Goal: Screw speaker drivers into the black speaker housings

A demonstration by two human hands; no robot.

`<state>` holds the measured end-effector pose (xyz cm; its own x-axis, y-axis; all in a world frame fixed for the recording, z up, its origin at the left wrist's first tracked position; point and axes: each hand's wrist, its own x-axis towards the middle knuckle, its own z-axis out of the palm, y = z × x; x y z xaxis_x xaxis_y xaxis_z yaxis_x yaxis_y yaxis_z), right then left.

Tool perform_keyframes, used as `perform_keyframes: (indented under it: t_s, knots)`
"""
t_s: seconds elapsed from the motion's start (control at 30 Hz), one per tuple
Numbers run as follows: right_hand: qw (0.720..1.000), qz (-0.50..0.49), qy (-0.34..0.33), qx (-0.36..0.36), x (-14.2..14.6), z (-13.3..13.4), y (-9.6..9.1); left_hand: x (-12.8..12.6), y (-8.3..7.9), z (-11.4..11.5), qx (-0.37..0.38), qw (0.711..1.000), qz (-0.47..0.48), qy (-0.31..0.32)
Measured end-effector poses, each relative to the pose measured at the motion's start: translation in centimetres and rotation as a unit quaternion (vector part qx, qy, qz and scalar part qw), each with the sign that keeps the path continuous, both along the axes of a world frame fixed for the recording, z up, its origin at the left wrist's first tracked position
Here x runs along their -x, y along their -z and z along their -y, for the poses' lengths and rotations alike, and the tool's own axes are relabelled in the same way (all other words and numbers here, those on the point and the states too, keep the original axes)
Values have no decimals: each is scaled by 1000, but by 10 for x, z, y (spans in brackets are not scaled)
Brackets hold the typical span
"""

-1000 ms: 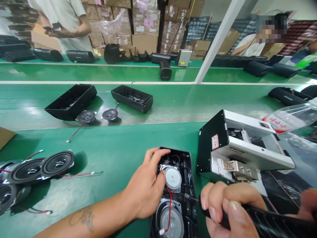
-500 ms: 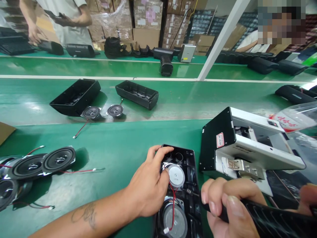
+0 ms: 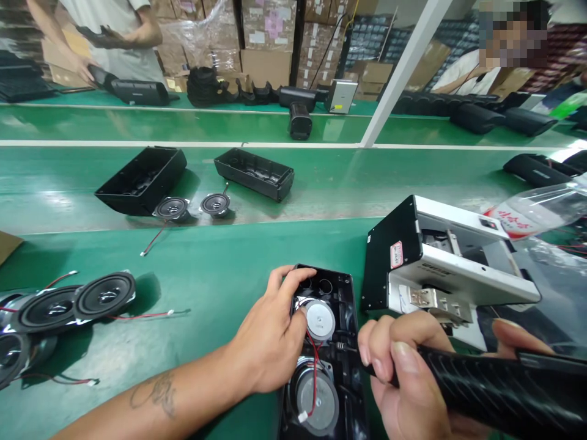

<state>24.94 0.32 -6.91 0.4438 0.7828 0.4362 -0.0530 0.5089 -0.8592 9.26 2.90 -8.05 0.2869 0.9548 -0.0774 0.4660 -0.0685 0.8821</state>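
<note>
My left hand (image 3: 270,333) is closed round the left edge of a black speaker housing (image 3: 346,391), thumb inside near a round driver. Two speaker drivers sit in the housing, magnets facing up: a smaller one (image 3: 320,320) and a larger one (image 3: 324,400). A red wire with a white plug (image 3: 302,417) runs across them. My right hand (image 3: 408,373) grips a black electric screwdriver (image 3: 495,382), held nearly level. Its thin bit points left over the housing, close to the drivers; whether the tip touches a screw I cannot tell.
Right of the housing stands a black-and-white screw feeder (image 3: 389,263), with a clear plastic bottle (image 3: 527,211) behind. Loose speaker drivers (image 3: 104,294) lie at left. Two open black housings (image 3: 142,180) sit farther back. Across the benches, one person (image 3: 114,55) handles black parts; another (image 3: 468,73) is at right.
The view has shifted slightly to the right. My right hand and the screwdriver have swung a little, showing more of the tool's body. My left hand keeps its hold on the housing.
</note>
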Motion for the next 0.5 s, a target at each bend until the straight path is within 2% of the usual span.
perform_keyframes:
  t_s: [0.13,0.27,0.4,0.5]
  knots:
    - [999,-2,-40,-20,-9,4,10,0,-1,-1,-3,1000,1,0]
    - [995,28,-92,-9,-22,8,25,0,1,-2,-4,1000,5,-3]
    - [995,54,-78,-10,-21,7,37,1,8,-3,-15,1000,17,-2]
    - [996,71,-56,-18,-12,3,35,5,16,-5,-23,999,27,-13]
